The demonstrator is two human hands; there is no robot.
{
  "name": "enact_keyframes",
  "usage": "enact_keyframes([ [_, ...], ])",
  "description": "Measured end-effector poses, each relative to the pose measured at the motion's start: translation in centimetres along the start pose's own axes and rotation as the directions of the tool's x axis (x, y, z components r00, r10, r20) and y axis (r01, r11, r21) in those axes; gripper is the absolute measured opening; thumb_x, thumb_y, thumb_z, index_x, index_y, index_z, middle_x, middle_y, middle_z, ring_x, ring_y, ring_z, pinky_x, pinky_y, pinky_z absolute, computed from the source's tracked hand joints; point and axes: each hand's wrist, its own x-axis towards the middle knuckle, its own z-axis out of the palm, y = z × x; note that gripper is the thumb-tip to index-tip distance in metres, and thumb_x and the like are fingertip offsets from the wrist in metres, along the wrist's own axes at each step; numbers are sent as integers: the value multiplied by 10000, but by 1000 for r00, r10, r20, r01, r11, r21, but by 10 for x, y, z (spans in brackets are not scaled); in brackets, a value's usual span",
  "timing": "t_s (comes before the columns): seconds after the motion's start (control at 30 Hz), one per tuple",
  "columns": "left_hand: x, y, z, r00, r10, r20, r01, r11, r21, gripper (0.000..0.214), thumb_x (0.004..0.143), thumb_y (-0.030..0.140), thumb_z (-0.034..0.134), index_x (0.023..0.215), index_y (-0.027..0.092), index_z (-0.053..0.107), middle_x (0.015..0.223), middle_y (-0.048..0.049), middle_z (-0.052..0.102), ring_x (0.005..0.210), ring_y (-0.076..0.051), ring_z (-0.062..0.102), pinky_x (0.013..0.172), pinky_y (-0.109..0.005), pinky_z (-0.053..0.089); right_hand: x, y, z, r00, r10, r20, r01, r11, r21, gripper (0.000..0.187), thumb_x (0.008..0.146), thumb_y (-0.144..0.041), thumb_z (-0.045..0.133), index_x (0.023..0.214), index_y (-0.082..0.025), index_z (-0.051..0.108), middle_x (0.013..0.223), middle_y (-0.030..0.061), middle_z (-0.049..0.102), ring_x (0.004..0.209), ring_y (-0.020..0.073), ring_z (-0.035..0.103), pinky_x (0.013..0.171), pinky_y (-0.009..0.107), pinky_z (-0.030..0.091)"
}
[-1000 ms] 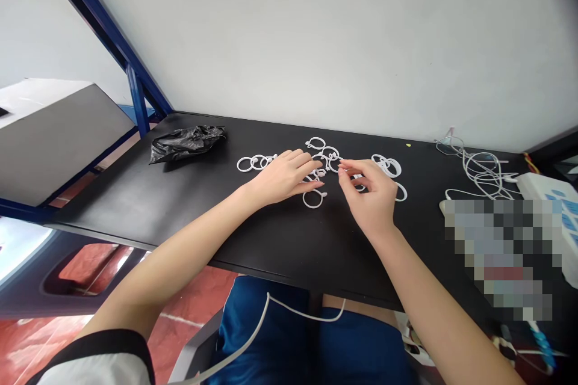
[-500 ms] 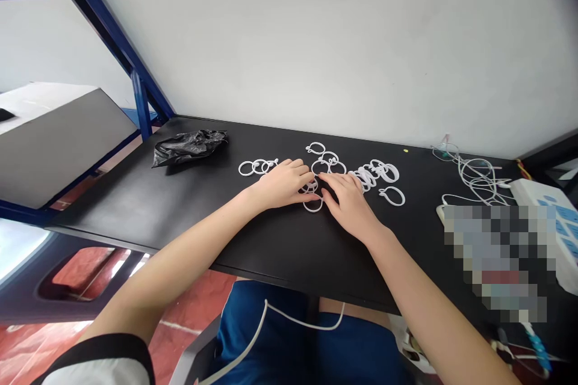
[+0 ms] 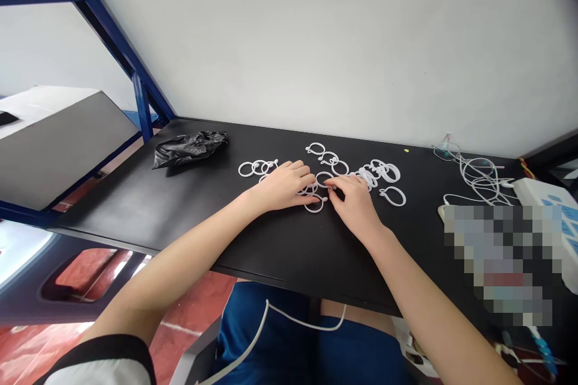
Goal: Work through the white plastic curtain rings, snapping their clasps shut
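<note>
Several white plastic rings [image 3: 383,173] lie scattered on the black table [image 3: 135,204]. My left hand [image 3: 282,186] rests palm down, with curled fingers and thumb closed on a small cluster of rings [image 3: 309,189]. My right hand [image 3: 356,204] faces it, its fingertips pinching one white ring [image 3: 324,179] just right of the left fingertips. Another ring [image 3: 314,204] lies on the table between the two thumbs. A short row of rings [image 3: 257,167] sits beyond my left hand.
A crumpled black plastic bag [image 3: 187,145] lies at the table's back left. White cables [image 3: 481,177] and a white power strip [image 3: 553,201] sit at the right. A blue metal frame [image 3: 139,102] and a grey board [image 3: 54,144] stand to the left.
My right hand dropped from a raised pose onto the table, slid left to meet the left hand, and now pinches a ring. The left hand's fingers curled in slightly.
</note>
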Motion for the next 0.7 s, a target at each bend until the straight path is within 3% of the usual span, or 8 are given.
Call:
enact_keyframes([
  [0.13, 0, 1, 0, 1000, -7, 1, 7, 1000, -5, 458, 964, 559, 494, 1016, 134, 656, 960, -72, 648, 913, -223, 567, 804, -332, 428, 0, -2, -3, 994, 13, -106, -9, 999, 34, 171, 836, -96, 568, 874, -204, 695, 862, 42, 748, 823, 245, 683, 871, 457, 508],
  [0.27, 0, 6, -2, 985, -99, -140, 96, 995, -27, 536, 979, 595, 419, 1116, 119, 624, 1035, -106, 671, 1042, -267, 574, 1031, -459, 387, 0, -14, -11, 966, -40, -254, 77, 987, 138, 159, 869, -103, 594, 910, -210, 704, 884, 40, 747, 833, 218, 706, 796, 400, 559],
  [0.33, 0, 11, -5, 946, -186, -267, 160, 980, -115, 601, 984, 617, 371, 1263, 111, 540, 1137, -132, 664, 1120, -278, 563, 1128, -532, 299, 0, -23, -16, 942, -96, -323, 163, 968, 189, 161, 886, -103, 603, 939, -218, 703, 922, 46, 746, 867, 205, 714, 785, 376, 577],
  [0.4, -1, 17, -7, 903, -226, -365, 148, 962, -230, 654, 987, 631, 337, 1375, 112, 424, 1202, -144, 650, 1130, -261, 577, 1145, -529, 296, -1, -31, -20, 910, -155, -384, 251, 945, 211, 178, 877, -81, 628, 956, -223, 700, 937, 48, 743, 874, 194, 716, 784, 366, 589],
  [0.47, -2, 22, -8, 876, -184, -447, 64, 961, -270, 650, 981, 630, 364, 1393, 128, 388, 1206, -140, 653, 1112, -244, 603, 1135, -503, 328, -2, -38, -24, 883, -194, -427, 314, 921, 232, 220, 853, -54, 659, 978, -231, 696, 941, 46, 734, 868, 189, 713, 769, 363, 599],
  [0.57, -2, 28, -11, 826, -73, -559, -54, 977, -207, 524, 979, 558, 466, 1308, 150, 461, 1151, -124, 680, 1074, -222, 633, 1108, -458, 372, -4, -44, -29, 853, -233, -466, 376, 894, 242, 293, 810, -24, 700, 1005, -243, 694, 946, 46, 721, 860, 194, 707, 733, 371, 610],
  [0.7, -1, 29, -14, 748, -44, -663, -86, 983, -161, 481, 996, 531, 447, 1266, 136, 491, 1007, -90, 716, 913, -188, 650, 1022, -406, 443, -7, -52, -35, 812, -193, -552, 395, 877, 275, 378, 755, 16, 735, 1018, -254, 707, 940, 35, 733, 829, 199, 716, 699, 377, 616],
])
